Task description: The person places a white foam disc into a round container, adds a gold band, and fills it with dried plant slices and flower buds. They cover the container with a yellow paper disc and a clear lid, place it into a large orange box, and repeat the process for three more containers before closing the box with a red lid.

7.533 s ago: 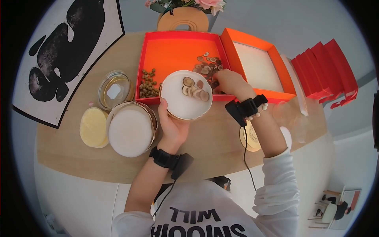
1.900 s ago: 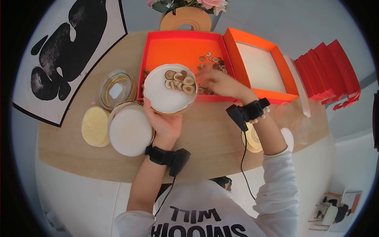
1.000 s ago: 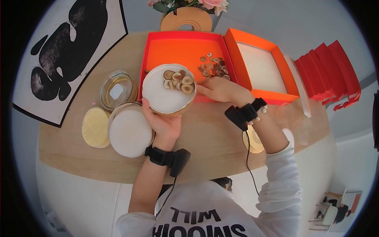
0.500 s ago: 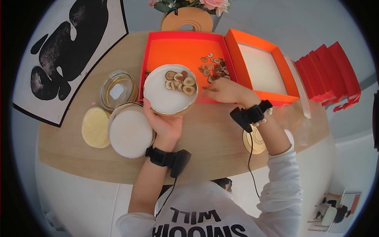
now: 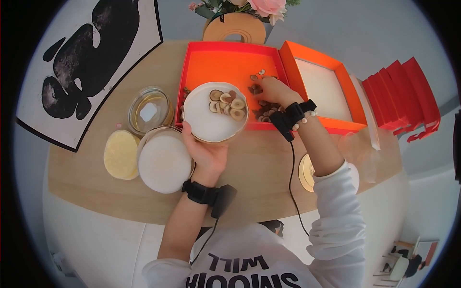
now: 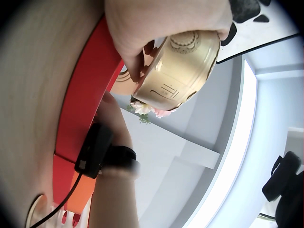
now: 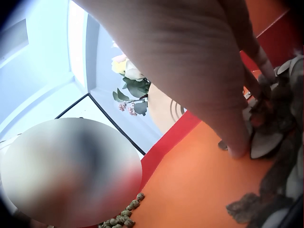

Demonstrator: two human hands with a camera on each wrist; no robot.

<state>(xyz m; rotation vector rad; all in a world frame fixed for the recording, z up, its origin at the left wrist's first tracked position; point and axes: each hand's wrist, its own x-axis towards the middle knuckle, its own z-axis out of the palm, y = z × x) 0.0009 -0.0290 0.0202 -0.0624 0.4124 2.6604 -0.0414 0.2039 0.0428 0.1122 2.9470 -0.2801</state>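
Observation:
My left hand (image 5: pixel 206 154) grips a shallow round bowl (image 5: pixel 204 117) from below, thumb at its rim; several brown-edged slices (image 5: pixel 237 114) lie in its right part. The left wrist view shows its cream outside (image 6: pixel 178 76) with dark lettering. My right hand (image 5: pixel 279 92) is lowered into the orange-lined red box (image 5: pixel 221 62), over a pile of dried slices (image 5: pixel 264 113). Seen from the right wrist, the thumb and fingers of this hand (image 7: pixel 190 71) stand apart among the slices (image 7: pixel 266 142); the fingertips are partly hidden.
Small greenish pieces (image 7: pixel 126 213) lie at the box's left side. An orange box (image 5: pixel 353 89) adjoins on the right, red boxes (image 5: pixel 384 98) beyond. Left stand a glass jar (image 5: pixel 150 111), stacked round containers (image 5: pixel 164 161) and a yellow disc (image 5: pixel 121 156). Flowers (image 5: pixel 269 7) stand behind.
My right hand has moved from beside the bowl up and right, into the slices. The bowl stays in my left hand; the whole head view has shifted slightly.

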